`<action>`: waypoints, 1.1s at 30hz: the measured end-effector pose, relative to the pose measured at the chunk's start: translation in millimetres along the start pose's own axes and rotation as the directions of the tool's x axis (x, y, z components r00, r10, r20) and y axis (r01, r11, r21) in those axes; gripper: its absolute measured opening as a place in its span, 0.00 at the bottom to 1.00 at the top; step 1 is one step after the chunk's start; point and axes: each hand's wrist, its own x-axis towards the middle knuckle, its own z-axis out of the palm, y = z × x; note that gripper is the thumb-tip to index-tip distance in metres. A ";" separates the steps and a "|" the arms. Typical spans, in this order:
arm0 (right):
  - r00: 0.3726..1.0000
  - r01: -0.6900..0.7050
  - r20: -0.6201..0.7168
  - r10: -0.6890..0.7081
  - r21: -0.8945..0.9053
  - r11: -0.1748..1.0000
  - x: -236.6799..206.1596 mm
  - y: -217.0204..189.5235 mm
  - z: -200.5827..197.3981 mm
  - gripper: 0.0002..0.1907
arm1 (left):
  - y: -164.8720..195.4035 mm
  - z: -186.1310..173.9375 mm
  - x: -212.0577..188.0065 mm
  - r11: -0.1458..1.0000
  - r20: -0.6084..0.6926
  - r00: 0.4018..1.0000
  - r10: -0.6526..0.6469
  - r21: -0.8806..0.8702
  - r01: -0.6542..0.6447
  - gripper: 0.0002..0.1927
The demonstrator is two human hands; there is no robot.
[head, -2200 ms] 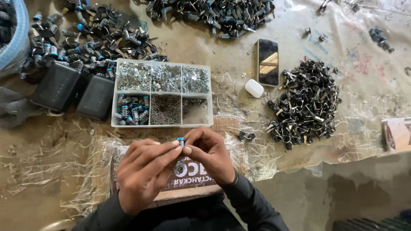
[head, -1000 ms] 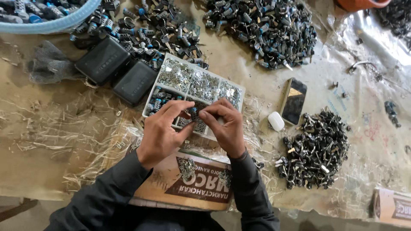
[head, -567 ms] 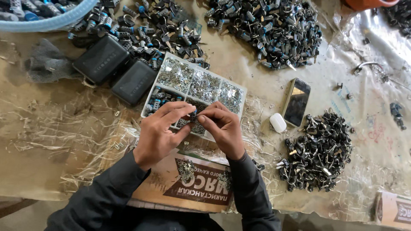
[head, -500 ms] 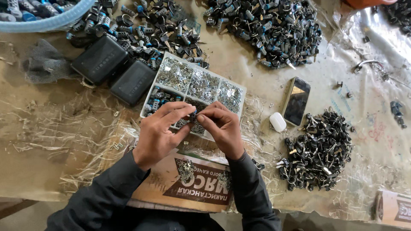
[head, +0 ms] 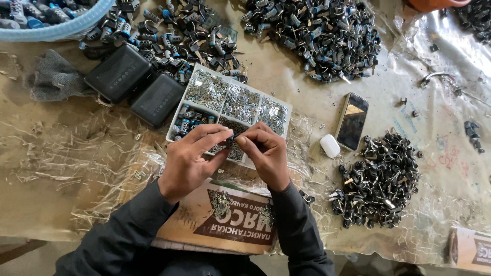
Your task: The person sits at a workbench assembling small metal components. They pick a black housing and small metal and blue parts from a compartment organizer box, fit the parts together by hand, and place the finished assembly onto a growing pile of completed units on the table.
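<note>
Holding still over compartment tray (head: 179, 113).

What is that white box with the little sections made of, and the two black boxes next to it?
The white box looks like hard plastic: thin, smooth, pale walls dividing it into sections, filled with small shiny bits that look like metal. The two black boxes also look like plastic, with a dull matte finish and rounded corners; it could be rubbery, the picture leaves that open. Both hands pinch a tiny part over the white box.
</note>
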 end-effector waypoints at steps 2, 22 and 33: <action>1.000 -0.022 -0.007 0.022 0.011 1.000 -0.9 0.5 0.8 0.08 | 0.0 0.1 0.0 1.000 -0.006 1.000 -0.023 -0.003 0.023 0.20; 0.993 0.047 -0.098 -0.059 -0.115 0.992 -4.0 -2.3 5.3 0.03 | -2.7 2.8 -3.6 0.999 0.036 0.999 -0.005 -0.047 0.007 0.22; 1.000 -0.024 0.001 0.025 0.185 0.982 -3.4 18.5 -4.8 0.03 | -2.5 6.7 -5.7 0.998 -0.007 1.000 0.024 -0.063 -0.024 0.21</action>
